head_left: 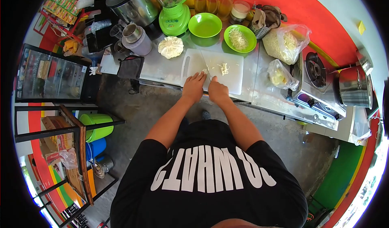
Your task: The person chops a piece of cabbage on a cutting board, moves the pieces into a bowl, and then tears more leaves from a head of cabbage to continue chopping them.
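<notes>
My right hand [218, 90] is closed around the handle of a kitchen knife [207, 64], its blade pointing away from me over the white cutting board [235, 78]. Just left of the blade, the bent fingers of my left hand [193, 87] press a small pale piece of cabbage [205, 71] onto the board; most of the piece is hidden. To the right of the knife lies a little pile of cut cabbage shreds [223, 69]. A larger pale cabbage piece [170, 47] sits on the counter beyond the board's left corner.
Behind the board stand a green bowl [205, 24], a green plate of shreds [239, 39] and a green blender [174, 19]. Bags of shredded cabbage [285, 43] and pale pieces [282, 76] lie right, beside the gas stove [315, 72]. A grey container [137, 43] stands left.
</notes>
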### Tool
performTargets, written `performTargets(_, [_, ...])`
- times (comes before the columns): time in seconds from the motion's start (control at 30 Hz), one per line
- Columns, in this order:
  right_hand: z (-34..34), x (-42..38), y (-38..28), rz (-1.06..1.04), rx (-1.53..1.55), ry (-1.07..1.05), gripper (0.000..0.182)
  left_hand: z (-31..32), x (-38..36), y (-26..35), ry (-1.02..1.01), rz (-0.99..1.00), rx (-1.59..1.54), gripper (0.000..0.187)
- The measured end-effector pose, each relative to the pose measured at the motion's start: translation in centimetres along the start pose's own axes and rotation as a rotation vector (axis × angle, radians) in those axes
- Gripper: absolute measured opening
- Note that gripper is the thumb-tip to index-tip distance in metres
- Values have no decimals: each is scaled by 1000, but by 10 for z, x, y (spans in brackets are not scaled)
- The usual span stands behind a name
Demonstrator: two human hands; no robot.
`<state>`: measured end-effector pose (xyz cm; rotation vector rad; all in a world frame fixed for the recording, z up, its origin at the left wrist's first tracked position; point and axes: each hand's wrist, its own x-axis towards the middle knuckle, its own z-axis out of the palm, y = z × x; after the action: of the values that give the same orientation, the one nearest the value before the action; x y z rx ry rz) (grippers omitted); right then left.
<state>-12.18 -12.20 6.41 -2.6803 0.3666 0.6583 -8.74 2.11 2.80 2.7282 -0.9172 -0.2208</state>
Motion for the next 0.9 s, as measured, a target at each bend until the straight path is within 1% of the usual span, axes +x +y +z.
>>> performTargets(0.07, [-8, 1, 0, -19, -2, 11, 44, -2, 0, -1, 1, -3, -5, 63])
performTargets(0.13, [-30, -9, -4, -29, -27, -73, 45, 0, -1, -1, 23, 5, -41, 67])
performTargets(0.2, [-29, -15, -8, -21, -34, -103, 45, 0, -2, -2, 23, 3, -43, 67])
performTargets(0.3, [-5, -15, -6, -15, -47, -62, 50, -2, -2, -1, 15, -1, -60, 68])
performTargets(0.37, [14, -7, -4, 14, 10, 46, 47, -1, -2, -3, 7, -10, -70, 68])
performTargets(0.4, [10, -6, -5, 12, 8, 44, 47, 1, -1, -4, 17, -1, -76, 68])
performTargets(0.47, [1, -1, -7, 2, 25, 31, 41, 4, -2, -5, 25, 7, -85, 69])
performTargets(0.6, [-20, -8, -12, -25, -20, -23, 45, -1, -2, -5, 15, 9, -83, 68])
performTargets(0.67, [-20, -16, -13, -22, -16, -47, 48, -1, -2, -5, 7, 0, -96, 67])
performTargets(0.77, [9, -8, -4, 12, 23, -3, 48, 0, 0, -7, 4, -17, -102, 67])
performTargets(0.9, [-1, -5, -5, 6, 5, 11, 45, -4, -3, -5, -10, -19, -117, 66])
